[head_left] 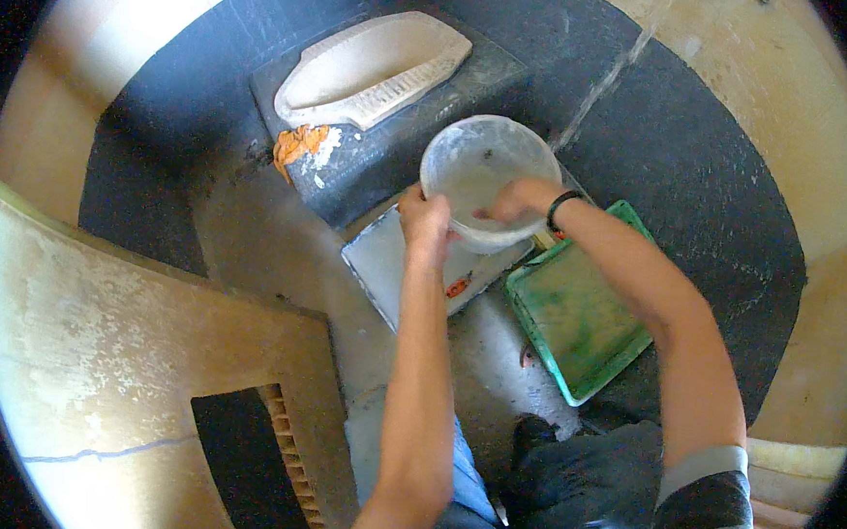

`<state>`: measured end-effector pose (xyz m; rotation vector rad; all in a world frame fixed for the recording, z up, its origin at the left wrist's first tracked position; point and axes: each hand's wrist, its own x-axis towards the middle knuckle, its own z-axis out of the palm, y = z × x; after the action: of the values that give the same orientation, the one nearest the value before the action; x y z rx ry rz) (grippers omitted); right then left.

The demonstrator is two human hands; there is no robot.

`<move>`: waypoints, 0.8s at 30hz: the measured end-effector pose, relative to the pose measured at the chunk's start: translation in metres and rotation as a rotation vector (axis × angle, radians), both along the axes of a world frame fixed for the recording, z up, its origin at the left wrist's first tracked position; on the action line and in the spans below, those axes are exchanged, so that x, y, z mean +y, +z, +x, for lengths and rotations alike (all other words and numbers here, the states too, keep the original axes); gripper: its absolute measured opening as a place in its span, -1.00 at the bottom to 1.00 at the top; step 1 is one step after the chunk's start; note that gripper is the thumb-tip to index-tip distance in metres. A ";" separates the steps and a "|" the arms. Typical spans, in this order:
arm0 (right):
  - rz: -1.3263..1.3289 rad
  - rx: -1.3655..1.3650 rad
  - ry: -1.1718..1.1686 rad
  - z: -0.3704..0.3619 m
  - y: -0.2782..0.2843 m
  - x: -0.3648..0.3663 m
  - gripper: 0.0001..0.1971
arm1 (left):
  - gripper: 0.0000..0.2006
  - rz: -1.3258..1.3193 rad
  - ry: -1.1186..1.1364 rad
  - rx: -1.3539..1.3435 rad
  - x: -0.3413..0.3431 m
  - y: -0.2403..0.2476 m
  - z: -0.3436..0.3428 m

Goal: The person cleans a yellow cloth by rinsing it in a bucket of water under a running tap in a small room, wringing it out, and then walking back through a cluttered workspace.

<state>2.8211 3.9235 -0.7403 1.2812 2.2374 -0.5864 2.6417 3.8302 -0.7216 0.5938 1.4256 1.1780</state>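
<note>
A whitish plastic bowl (451, 135) is tilted in front of me, above a shallow tray of greyish-white material (385, 262). My left hand (424, 218) grips the bowl's near left rim, thumb toward the inside. My right hand (523, 199), with a black band at the wrist, reaches into the bowl from the right. Its fingers are curled down and smeared by motion, so what they hold, if anything, is unclear. Pale wet-looking matter coats the bowl's inside. A small red-orange object (458, 286) lies at the tray's near side.
Right of the tray lies a green tray (571, 395) with a raised rim. Beyond the bowl, a pale squat-toilet pan (308, 83) rests on a dark step, an orange cloth (300, 143) and white lumps beside it. A low plastered wall (128, 343) stands at the left.
</note>
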 end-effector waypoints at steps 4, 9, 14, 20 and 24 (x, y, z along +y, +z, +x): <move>-0.055 -0.023 0.058 -0.044 0.111 -0.058 -0.47 | -0.56 -0.021 0.063 -0.115 -0.005 -0.014 -0.038; 0.499 0.223 0.491 -0.021 0.129 -0.088 -0.70 | -0.48 -0.026 0.025 -0.184 -0.010 -0.006 -0.048; 0.277 0.520 0.481 -0.046 0.146 -0.102 -0.67 | -0.34 -0.235 -0.238 0.965 -0.056 0.088 -0.107; 0.233 0.580 0.708 -0.170 0.110 -0.110 -0.40 | -0.62 0.141 0.209 1.273 -0.150 0.121 -0.161; 0.141 0.337 0.661 -0.260 0.084 -0.121 -0.19 | -0.66 0.315 0.334 1.252 -0.168 0.124 -0.184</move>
<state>2.5608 3.8023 -0.6563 0.4463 2.8146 -0.4099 2.4575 3.6622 -0.5973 1.5226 2.4542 1.3474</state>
